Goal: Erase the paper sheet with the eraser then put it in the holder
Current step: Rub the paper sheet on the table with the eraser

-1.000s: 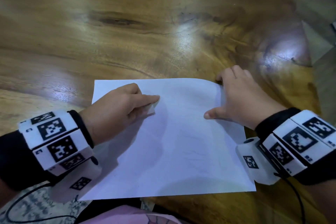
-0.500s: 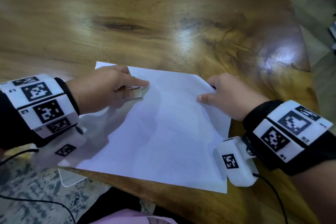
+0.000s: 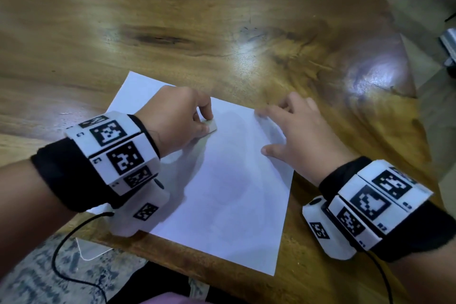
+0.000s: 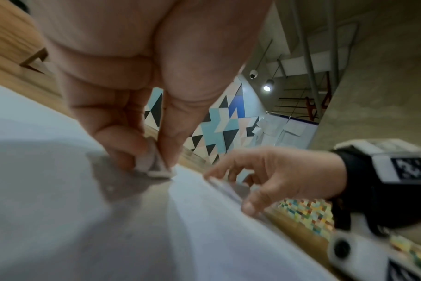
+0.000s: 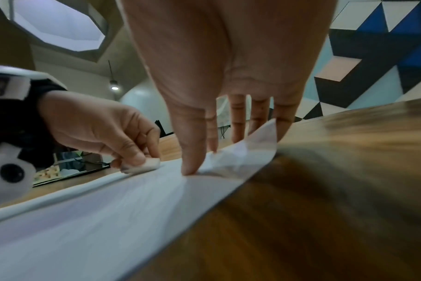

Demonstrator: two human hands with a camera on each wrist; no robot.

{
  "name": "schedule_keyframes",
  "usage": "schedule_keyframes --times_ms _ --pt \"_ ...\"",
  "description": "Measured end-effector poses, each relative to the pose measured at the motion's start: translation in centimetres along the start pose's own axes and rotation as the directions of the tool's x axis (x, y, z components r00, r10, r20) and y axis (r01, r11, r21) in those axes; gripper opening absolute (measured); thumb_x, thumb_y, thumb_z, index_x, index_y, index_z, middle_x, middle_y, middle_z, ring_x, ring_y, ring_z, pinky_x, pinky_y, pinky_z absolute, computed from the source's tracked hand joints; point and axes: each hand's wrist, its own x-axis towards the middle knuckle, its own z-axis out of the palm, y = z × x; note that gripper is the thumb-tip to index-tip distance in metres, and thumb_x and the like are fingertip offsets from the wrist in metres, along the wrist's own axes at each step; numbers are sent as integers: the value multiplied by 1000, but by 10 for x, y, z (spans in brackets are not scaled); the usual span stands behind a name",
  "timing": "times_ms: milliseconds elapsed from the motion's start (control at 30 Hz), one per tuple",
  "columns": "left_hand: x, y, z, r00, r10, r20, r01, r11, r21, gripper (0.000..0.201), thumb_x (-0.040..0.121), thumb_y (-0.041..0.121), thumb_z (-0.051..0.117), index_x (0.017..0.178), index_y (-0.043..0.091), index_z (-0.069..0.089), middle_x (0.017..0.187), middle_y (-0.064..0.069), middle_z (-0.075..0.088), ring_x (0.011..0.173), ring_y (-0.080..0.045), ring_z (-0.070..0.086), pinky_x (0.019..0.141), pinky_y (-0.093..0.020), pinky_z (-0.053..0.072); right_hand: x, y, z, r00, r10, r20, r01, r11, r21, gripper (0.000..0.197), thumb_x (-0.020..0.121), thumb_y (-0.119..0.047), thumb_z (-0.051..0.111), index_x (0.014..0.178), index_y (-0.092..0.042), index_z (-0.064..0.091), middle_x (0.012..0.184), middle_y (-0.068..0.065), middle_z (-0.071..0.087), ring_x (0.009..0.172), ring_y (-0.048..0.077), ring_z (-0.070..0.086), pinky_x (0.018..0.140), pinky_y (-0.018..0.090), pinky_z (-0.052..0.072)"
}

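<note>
Pinching the small white eraser (image 3: 211, 127) between thumb and fingertips, my left hand (image 3: 176, 118) presses it onto the paper sheet (image 3: 222, 192) near its far edge. My right hand (image 3: 299, 134), fingers spread, holds down the sheet's curled right corner on the wooden table (image 3: 222, 20).

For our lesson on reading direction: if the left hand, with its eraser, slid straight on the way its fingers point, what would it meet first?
Probably only bare paper sheet at first, then the right hand resting on the sheet's far right edge; whether the line hits it or passes just beyond is unclear.
</note>
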Motion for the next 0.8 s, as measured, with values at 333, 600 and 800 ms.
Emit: schedule_keyframes --times_ms 333,600,800 --pt "26 25 3 999 17 -30 -18 999 -39 9 75 13 68 84 14 67 59 8 54 62 -15 52 57 -18 36 2 3 -3 985 -43 167 64 991 -121 75 81 -45 64 145 -36 26 125 -6 30 98 13 21 94 28 34" --pt "25 24 0 994 78 73 -78 997 -8 10 74 13 69 83 16 69 59 7 58 60 -10 52 54 -10 35 5 0 -4 975 -32 220 77 977 -198 76 83 -46 61 147 -34 21 129 -4 27 105 17 24 96 32 36" --pt "21 34 3 978 110 180 -121 992 48 10 74 10 68 83 13 70 74 -4 66 72 -19 59 66 -24 44 5 0 -4 973 -31 227 81 973 -215 76 83 -47 61 146 -34 23 129 -5 26 97 14 18 93 30 34"
